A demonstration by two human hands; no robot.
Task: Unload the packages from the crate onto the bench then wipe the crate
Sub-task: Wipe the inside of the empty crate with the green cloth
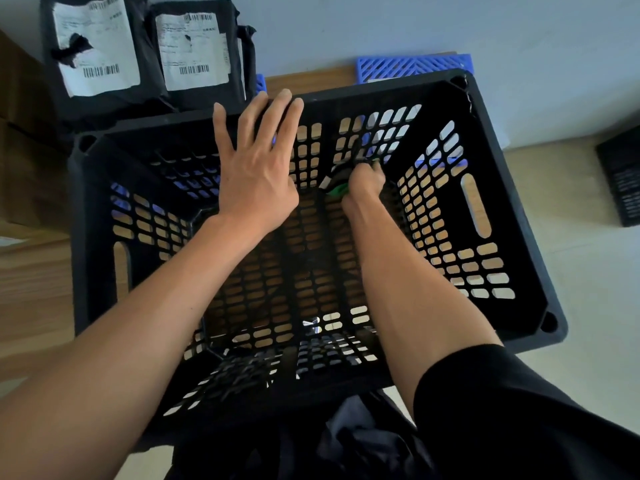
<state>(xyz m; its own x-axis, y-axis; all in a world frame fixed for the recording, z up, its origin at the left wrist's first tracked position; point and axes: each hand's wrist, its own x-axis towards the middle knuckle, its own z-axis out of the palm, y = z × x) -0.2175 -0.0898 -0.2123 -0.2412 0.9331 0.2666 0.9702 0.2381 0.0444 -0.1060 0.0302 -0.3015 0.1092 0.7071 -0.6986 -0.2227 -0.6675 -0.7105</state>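
Observation:
A black slotted plastic crate [512, 216] stands on the wooden bench [31, 299], and no package shows inside it. My left hand [258, 164] lies flat with straight fingers over the crate's far rim. Deep inside, near the far wall, my right hand [367, 180] grips a small green and dark cloth [336, 187] pressed against the crate's floor. Two black packages with white shipping labels, one at far left [93, 50] and one beside it [197, 50], lie on the bench beyond the crate's far left corner.
A blue slotted plastic piece [412, 65] lies behind the crate's far rim. A dark box [623, 174] sits at the right edge on the pale floor. Brown cardboard [20, 133] stands at the far left. Dark fabric [349, 441] hangs at the crate's near side.

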